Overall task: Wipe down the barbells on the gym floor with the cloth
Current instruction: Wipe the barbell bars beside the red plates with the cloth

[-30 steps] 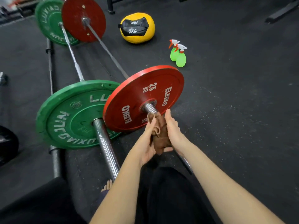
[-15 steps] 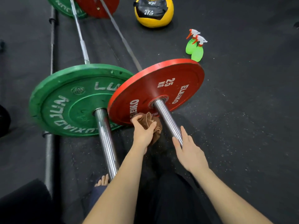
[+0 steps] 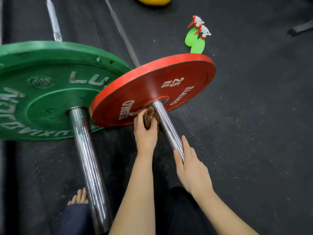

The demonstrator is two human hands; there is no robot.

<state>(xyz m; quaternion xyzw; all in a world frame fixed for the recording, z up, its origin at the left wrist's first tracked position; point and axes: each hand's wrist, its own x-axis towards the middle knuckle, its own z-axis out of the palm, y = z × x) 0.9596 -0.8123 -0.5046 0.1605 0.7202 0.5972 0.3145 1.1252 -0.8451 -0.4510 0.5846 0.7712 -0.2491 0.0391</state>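
Barbells [image 3: 122,33] in view number two, lying side by side on the black floor [image 3: 254,133]. One carries a green plate [image 3: 42,99] and the other a red plate [image 3: 152,89]; the red plate's rim overlaps the front of the green one. Each shows one chrome sleeve: the left sleeve [image 3: 89,163] and the right sleeve [image 3: 167,126]. Spray bottles [image 3: 197,45] number two, green and touching each other, beyond the red plate. One yellow ball [image 3: 152,0] is cut by the top edge.

Open floor extends to the right of the red plate. The gap between the two sleeves is narrow.

Left hand [image 3: 145,134] grips the one brown cloth [image 3: 149,114], bunched against the red plate's face just left of the right sleeve's root. Right hand [image 3: 191,167] is relaxed, fingers straight along the right sleeve's near end, thumb on its other side. One bare foot [image 3: 79,198] sits just left of the left sleeve.
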